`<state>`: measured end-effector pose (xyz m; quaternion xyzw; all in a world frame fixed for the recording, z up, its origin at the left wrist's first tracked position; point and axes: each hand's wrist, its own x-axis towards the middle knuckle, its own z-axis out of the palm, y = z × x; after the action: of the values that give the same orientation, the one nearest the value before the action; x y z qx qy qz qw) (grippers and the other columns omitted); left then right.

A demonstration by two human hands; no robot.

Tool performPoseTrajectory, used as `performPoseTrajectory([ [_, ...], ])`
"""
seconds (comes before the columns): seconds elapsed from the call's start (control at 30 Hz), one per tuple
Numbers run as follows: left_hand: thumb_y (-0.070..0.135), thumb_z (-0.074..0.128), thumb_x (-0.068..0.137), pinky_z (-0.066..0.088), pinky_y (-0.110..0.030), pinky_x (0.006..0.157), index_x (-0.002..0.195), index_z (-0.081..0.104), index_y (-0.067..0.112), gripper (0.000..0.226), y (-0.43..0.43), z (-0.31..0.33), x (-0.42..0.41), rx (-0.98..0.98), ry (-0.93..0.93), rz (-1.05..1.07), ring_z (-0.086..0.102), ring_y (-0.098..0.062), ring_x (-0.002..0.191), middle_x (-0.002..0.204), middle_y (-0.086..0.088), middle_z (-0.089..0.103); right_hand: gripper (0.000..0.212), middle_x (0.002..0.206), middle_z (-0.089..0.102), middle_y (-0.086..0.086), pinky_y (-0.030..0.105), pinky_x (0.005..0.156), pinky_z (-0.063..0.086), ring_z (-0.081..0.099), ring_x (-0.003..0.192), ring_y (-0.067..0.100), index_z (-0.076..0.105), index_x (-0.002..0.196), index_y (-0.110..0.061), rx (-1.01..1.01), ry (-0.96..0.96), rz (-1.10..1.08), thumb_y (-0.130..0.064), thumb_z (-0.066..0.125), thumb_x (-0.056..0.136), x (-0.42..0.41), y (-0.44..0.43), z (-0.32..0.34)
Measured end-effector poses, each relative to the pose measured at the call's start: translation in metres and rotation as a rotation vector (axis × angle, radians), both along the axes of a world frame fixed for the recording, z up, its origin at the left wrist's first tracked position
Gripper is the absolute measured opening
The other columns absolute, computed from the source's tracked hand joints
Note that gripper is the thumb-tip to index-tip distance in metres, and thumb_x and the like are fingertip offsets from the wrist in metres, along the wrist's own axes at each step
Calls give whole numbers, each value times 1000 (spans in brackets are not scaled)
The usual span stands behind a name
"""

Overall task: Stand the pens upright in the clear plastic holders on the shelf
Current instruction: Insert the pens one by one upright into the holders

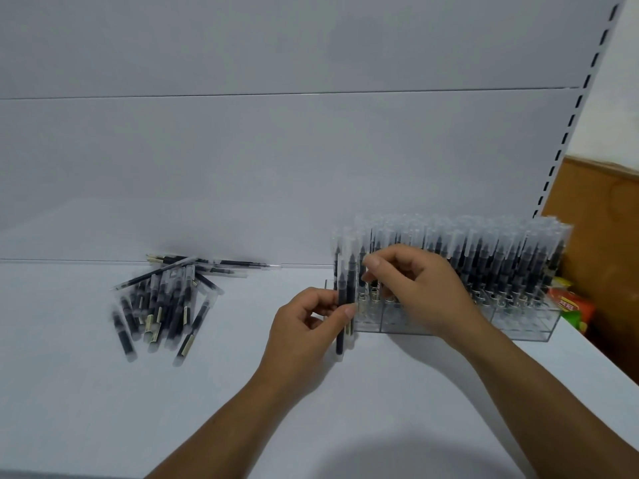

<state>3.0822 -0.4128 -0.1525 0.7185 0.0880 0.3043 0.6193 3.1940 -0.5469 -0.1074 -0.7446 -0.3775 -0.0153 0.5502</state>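
Left hand point(311, 319): clamped round a small bundle of pens point(346, 299), upright for feeding. Right hand point(415, 285): just beside it, pinching one standing pen point(362, 267) to seat it in the clear plastic holder point(518, 324). Loose pens point(162, 302): well left of both hands, flat on the shelf point(103, 392).

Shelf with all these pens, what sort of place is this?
Probably a shop, perhaps its stationery section: a white display shelf with a slotted upright, a clear plastic holder packed with identical pens, and a pile of loose pens lying on the shelf.
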Motion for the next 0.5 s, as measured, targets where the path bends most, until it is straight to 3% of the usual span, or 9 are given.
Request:
performPoseTrajectory([
  [0.13, 9, 71, 84, 47, -12, 55, 88, 71, 11, 4, -1, 1, -1, 9, 2, -18, 61, -4, 59, 77, -8, 69, 12, 76, 69, -3, 25, 59, 51, 58, 65, 19, 73, 87, -31, 70, -2, 113, -41, 68, 83, -8, 2, 9],
  [0.3, 5, 70, 84, 46, -12, 54, 88, 71, 6, 4, -3, 2, -2, -16, -11, -34, 62, -4, 58, 78, -14, 68, 6, 64, 62, -9, 15, 56, 45, 50, 59, 8, 72, 81, -24, 99, 18, 107, -23, 78, 80, -9, 5, 11],
  [0.43, 11, 72, 83, 48, -15, 60, 88, 74, 12, 5, -1, 1, -1, -34, 0, -9, 58, -10, 66, 82, -10, 70, 4, 72, 66, 11, 29, 58, 52, 55, 62, 12, 72, 82, -23, 185, 16, -1, -23, 76, 82, -5, -2, 23],
  [0.5, 14, 73, 82, 48, -14, 61, 87, 74, 15, 5, 0, -1, -1, -21, 23, 5, 58, -11, 69, 85, -9, 71, 3, 75, 68, 9, 32, 62, 55, 57, 63, 14, 71, 83, -25, 235, -15, -87, -26, 74, 84, 1, -6, 29],
])
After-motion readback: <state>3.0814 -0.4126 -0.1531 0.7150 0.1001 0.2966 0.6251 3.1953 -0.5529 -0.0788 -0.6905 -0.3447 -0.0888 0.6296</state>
